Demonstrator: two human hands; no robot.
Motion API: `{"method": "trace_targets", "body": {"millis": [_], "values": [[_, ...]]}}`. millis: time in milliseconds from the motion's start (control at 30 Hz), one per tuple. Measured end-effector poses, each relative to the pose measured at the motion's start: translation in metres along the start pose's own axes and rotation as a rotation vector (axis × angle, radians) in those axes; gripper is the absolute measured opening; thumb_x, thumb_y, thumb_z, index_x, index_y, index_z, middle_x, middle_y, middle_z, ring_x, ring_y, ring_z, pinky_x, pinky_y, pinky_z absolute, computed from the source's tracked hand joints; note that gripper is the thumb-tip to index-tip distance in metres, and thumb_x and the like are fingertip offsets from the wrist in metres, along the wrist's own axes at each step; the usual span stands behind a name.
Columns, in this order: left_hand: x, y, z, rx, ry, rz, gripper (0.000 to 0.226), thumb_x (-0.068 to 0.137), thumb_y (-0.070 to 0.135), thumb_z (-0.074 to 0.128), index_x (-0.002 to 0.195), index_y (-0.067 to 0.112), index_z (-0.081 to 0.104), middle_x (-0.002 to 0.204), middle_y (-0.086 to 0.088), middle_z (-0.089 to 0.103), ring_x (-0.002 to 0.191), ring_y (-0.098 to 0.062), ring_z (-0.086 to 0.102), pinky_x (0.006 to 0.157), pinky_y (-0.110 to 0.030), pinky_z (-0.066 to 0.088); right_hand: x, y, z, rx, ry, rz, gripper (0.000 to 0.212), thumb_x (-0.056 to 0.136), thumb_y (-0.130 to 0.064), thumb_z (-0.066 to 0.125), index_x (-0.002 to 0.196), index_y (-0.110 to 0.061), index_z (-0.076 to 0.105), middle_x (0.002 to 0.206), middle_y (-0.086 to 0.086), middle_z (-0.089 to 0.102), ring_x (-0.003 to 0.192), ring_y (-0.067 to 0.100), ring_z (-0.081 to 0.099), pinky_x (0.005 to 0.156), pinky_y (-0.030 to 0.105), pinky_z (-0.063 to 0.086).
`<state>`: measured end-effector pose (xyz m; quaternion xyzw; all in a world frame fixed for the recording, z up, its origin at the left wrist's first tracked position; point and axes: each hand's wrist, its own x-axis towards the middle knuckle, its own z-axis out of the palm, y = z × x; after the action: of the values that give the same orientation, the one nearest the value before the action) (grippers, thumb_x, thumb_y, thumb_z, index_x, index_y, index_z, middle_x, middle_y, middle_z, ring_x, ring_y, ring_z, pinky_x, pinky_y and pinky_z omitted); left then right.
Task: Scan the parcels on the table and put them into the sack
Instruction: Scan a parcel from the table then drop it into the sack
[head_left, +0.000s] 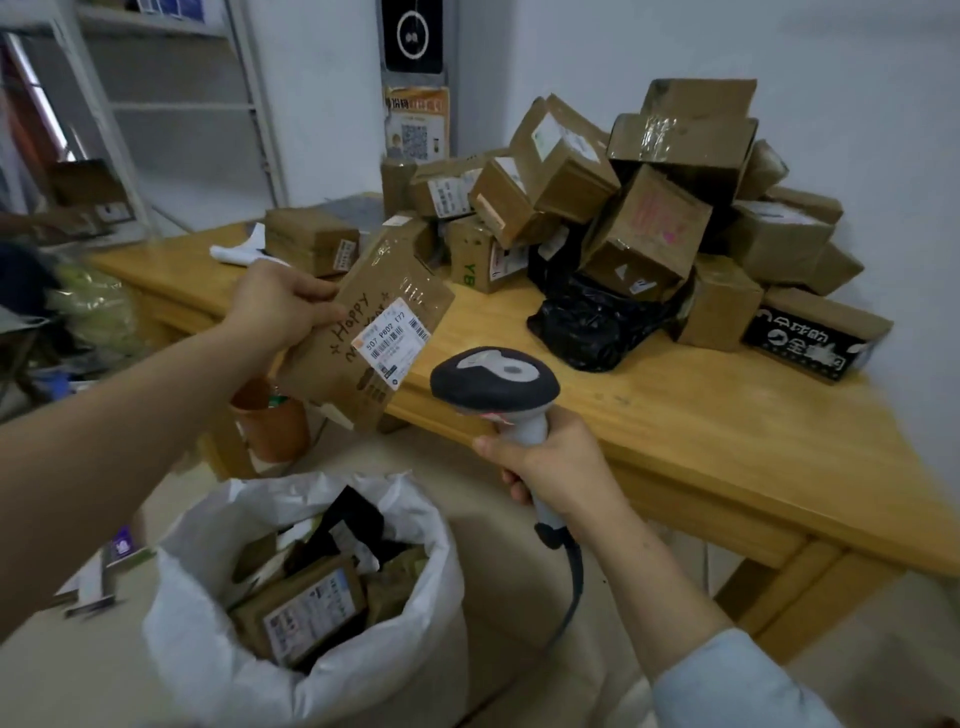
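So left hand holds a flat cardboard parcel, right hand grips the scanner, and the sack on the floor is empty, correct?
One thing is wrong: the white sack is not empty. The head view shows several parcels already inside it. The rest holds: the left hand holds the flat cardboard parcel and the right hand grips the scanner.

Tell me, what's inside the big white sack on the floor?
The white sack holds cardboard parcels, a labelled cardboard parcel lying on top, and a black mailer bag. Whatever lies deeper is covered by them.
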<state>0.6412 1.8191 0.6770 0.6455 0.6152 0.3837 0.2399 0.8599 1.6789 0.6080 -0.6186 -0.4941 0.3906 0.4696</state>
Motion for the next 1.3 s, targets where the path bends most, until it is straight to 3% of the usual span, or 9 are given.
{"method": "trace_targets", "body": {"millis": [167, 367, 533, 667, 833, 1000, 1100, 1200, 1300], "values": [[-0.005, -0.014, -0.007, 0.098, 0.007, -0.007, 0.034, 0.081, 0.017, 0.075, 0.114, 0.012, 0.07, 0.111, -0.008, 0.069, 0.096, -0.018, 0.06, 0.082, -0.029, 0.046, -0.001, 0.004, 0.017, -0.18, -0.037, -0.075, 0.02, 0.08, -0.018, 0.074, 0.07, -0.017, 0.057, 0.049, -0.004, 0.054, 0.036, 0.005, 0.048, 0.048, 0.028, 0.045], [-0.008, -0.021, -0.011, 0.117, 0.008, -0.031, 0.032, 0.083, 0.016, 0.072, 0.115, 0.013, 0.069, 0.111, -0.008, 0.068, 0.09, -0.015, 0.056, 0.08, -0.029, 0.044, 0.0, 0.006, 0.026, -0.223, -0.059, -0.133, 0.016, 0.078, -0.017, 0.075, 0.078, -0.009, 0.061, 0.051, -0.003, 0.055, 0.04, 0.004, 0.05, 0.052, 0.031, 0.048], [-0.007, -0.027, -0.014, 0.1, 0.028, -0.048, 0.034, 0.08, 0.014, 0.075, 0.113, 0.011, 0.069, 0.11, -0.008, 0.068, 0.091, -0.016, 0.058, 0.082, -0.031, 0.046, 0.003, 0.004, 0.03, -0.216, -0.065, -0.137, 0.019, 0.077, -0.016, 0.076, 0.074, -0.021, 0.058, 0.054, -0.006, 0.056, 0.05, 0.008, 0.053, 0.06, 0.04, 0.054], [-0.007, -0.031, -0.016, 0.083, 0.031, -0.056, 0.034, 0.078, 0.014, 0.077, 0.111, 0.011, 0.07, 0.109, -0.008, 0.069, 0.092, -0.018, 0.059, 0.086, -0.033, 0.048, 0.005, 0.007, 0.033, -0.247, -0.078, -0.143, 0.015, 0.076, -0.018, 0.077, 0.079, -0.018, 0.062, 0.056, -0.005, 0.056, 0.05, 0.006, 0.053, 0.062, 0.045, 0.054], [-0.007, -0.036, -0.018, 0.053, 0.016, -0.086, 0.035, 0.078, 0.014, 0.077, 0.112, 0.009, 0.069, 0.107, -0.007, 0.067, 0.092, -0.018, 0.058, 0.084, -0.033, 0.047, 0.006, 0.004, 0.037, -0.208, -0.123, -0.087, 0.019, 0.079, -0.02, 0.076, 0.083, -0.024, 0.058, 0.064, -0.004, 0.059, 0.042, 0.003, 0.052, 0.049, 0.027, 0.05], [-0.012, -0.076, -0.022, -0.091, 0.034, -0.368, 0.02, 0.077, 0.006, 0.076, 0.093, 0.002, 0.063, 0.098, -0.014, 0.065, 0.093, -0.032, 0.063, 0.087, -0.048, 0.054, 0.011, 0.013, 0.048, -0.14, -0.188, 0.018, 0.018, 0.08, -0.018, 0.076, 0.089, -0.013, 0.061, 0.057, 0.002, 0.056, 0.039, 0.009, 0.048, 0.047, 0.027, 0.044], [-0.025, -0.121, -0.018, -0.211, 0.025, -0.558, 0.018, 0.079, -0.002, 0.071, 0.078, 0.005, 0.055, 0.085, -0.017, 0.062, 0.076, -0.03, 0.063, 0.062, -0.038, 0.059, 0.014, 0.023, 0.061, -0.131, -0.204, 0.05, 0.016, 0.081, -0.015, 0.074, 0.083, -0.011, 0.059, 0.054, 0.003, 0.055, 0.039, 0.012, 0.048, 0.046, 0.028, 0.044], [-0.039, -0.168, -0.007, -0.278, 0.04, -0.698, 0.019, 0.08, -0.005, 0.069, 0.079, 0.005, 0.052, 0.083, -0.017, 0.062, 0.066, -0.025, 0.062, 0.036, -0.026, 0.051, 0.019, 0.033, 0.076, -0.105, -0.216, 0.08, 0.015, 0.081, -0.013, 0.074, 0.079, -0.011, 0.059, 0.048, 0.002, 0.053, 0.038, 0.013, 0.047, 0.045, 0.028, 0.042], [-0.045, -0.21, 0.007, -0.312, 0.057, -0.825, 0.023, 0.075, -0.004, 0.074, 0.082, 0.0, 0.052, 0.089, -0.023, 0.061, 0.075, -0.031, 0.063, 0.047, -0.034, 0.057, 0.026, 0.041, 0.09, -0.098, -0.251, 0.112, 0.015, 0.081, -0.013, 0.074, 0.078, -0.011, 0.059, 0.049, 0.003, 0.054, 0.04, 0.016, 0.048, 0.048, 0.03, 0.043]]}}
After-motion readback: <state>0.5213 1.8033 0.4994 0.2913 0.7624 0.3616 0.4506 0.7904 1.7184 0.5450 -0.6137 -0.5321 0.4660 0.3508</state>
